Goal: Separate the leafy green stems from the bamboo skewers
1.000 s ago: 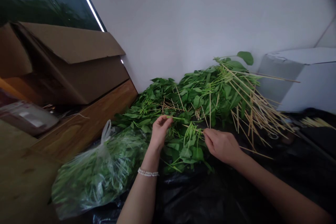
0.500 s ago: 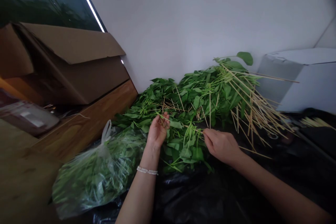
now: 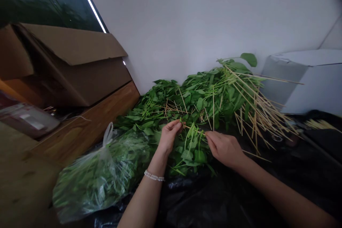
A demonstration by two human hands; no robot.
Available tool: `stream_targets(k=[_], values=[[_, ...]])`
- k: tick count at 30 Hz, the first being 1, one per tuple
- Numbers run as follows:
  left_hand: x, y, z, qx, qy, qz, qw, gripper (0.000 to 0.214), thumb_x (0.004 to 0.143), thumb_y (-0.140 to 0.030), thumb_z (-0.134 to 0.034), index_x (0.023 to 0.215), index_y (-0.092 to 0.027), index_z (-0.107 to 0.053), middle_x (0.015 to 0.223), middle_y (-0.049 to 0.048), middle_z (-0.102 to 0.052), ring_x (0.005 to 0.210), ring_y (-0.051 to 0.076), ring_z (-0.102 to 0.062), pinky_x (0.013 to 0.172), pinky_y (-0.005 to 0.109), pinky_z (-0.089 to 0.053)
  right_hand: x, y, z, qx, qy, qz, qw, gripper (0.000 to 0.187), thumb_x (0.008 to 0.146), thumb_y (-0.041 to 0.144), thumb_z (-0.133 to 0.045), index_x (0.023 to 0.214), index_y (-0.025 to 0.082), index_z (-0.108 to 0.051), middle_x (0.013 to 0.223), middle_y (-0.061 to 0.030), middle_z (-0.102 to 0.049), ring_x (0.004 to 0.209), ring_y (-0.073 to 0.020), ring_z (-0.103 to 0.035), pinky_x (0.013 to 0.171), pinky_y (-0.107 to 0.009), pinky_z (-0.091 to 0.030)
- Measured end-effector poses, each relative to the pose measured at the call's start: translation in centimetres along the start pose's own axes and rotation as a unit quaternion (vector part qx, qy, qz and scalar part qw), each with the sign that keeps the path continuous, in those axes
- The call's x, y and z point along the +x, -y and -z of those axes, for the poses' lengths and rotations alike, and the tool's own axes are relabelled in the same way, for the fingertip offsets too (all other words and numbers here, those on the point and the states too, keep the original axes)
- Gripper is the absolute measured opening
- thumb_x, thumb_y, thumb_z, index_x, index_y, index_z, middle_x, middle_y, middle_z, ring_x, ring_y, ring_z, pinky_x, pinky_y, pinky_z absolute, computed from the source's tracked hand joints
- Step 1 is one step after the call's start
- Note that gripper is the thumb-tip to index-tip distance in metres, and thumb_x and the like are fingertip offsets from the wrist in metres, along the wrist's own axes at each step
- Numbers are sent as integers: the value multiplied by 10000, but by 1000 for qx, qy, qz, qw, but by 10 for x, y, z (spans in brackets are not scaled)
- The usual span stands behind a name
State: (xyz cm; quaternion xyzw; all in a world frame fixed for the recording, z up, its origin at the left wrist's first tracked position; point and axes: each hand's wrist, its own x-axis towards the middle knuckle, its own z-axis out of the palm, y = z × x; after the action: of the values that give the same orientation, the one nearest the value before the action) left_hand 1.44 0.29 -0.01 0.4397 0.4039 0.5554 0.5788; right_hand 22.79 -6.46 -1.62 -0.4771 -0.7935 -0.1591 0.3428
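My right hand (image 3: pixel 226 149) grips a thin bamboo skewer (image 3: pixel 187 127), which points left. Several green leafy stems (image 3: pixel 191 136) are threaded on it, their leaves hanging below. At the skewer's left end, my left hand (image 3: pixel 169 136) pinches a green leaf stem (image 3: pixel 180 119), thumb and fingers pressed together. The stem touches or nearly touches the skewer tip; I cannot tell if it is pierced. A beaded bracelet (image 3: pixel 154 176) circles my left wrist. Behind both hands lies a heap of loose green leaves (image 3: pixel 157 94).
Loaded skewers (image 3: pixel 263 114) fan out from the heap at right. A clear plastic bag (image 3: pixel 101 174) of greens sits at left on black plastic sheeting (image 3: pixel 203 203). An open cardboard box (image 3: pixel 80 74) stands back left, and a white box (image 3: pixel 315 82) stands at right by the wall.
My left hand has moved right to the skewer's tip, its fingers closing from a loose curl to a pinch on the stem. My right hand has barely moved.
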Motion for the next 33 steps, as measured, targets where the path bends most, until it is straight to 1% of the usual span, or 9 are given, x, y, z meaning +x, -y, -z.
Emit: stream_targets(k=[4,7,11,14,20,25,29,33], values=[[-3,5,-5,9,35,10,999,379,649,-358,-802,955,-151,-718,879,82,-754,795,173,-686,769,277,-488,0,0,-2,-12,6,0,1000,229,934,180,-409,987,160,-631,818,-21,-691,633,-106,-604,573,-249,-321],[-3,5,-5,9,52,13,999,352,680,-363,-780,956,-152,-725,876,78,-754,796,171,-682,771,271,-487,0,0,-2,-18,7,-2,1000,234,935,181,-406,996,162,-632,806,-21,-690,630,-107,-604,563,-247,-318],[-3,4,-4,-9,67,34,997,342,685,-359,-775,956,-155,-728,904,85,-751,812,179,-680,775,278,-490,0,1,0,-29,27,-9,999,237,933,181,-409,1013,162,-631,812,-19,-688,624,-111,-607,551,-253,-318],[-4,2,-4,-25,60,48,997,354,671,-350,-788,959,-155,-727,933,95,-747,836,183,-682,773,274,-490,0,1,1,-34,34,-16,999,238,927,173,-410,1018,163,-630,844,-30,-692,643,-110,-613,551,-251,-321],[-6,-2,-6,-24,46,54,997,349,640,-338,-809,919,-141,-734,898,97,-750,784,168,-678,726,256,-481,0,1,0,-34,36,-15,999,242,923,165,-402,998,165,-632,777,-23,-675,620,-108,-598,545,-249,-304],[-7,-4,-6,-17,43,55,997,324,639,-327,-805,896,-140,-740,877,90,-752,765,167,-676,715,256,-478,0,2,1,-40,38,-12,998,231,922,164,-413,997,167,-631,773,-14,-666,620,-107,-591,555,-254,-303],[-5,-1,-4,-10,45,56,997,334,640,-321,-808,910,-137,-738,875,86,-753,762,160,-673,725,256,-481,0,3,0,-41,39,-14,998,229,917,160,-413,982,168,-633,742,-2,-652,604,-108,-583,549,-259,-297],[-4,6,-4,9,45,42,998,357,636,-334,-814,922,-135,-736,879,85,-753,751,161,-672,759,274,-493,-1,3,-1,-37,56,-18,998,242,910,146,-400,983,168,-630,762,-12,-659,622,-110,-588,556,-256,-304]])
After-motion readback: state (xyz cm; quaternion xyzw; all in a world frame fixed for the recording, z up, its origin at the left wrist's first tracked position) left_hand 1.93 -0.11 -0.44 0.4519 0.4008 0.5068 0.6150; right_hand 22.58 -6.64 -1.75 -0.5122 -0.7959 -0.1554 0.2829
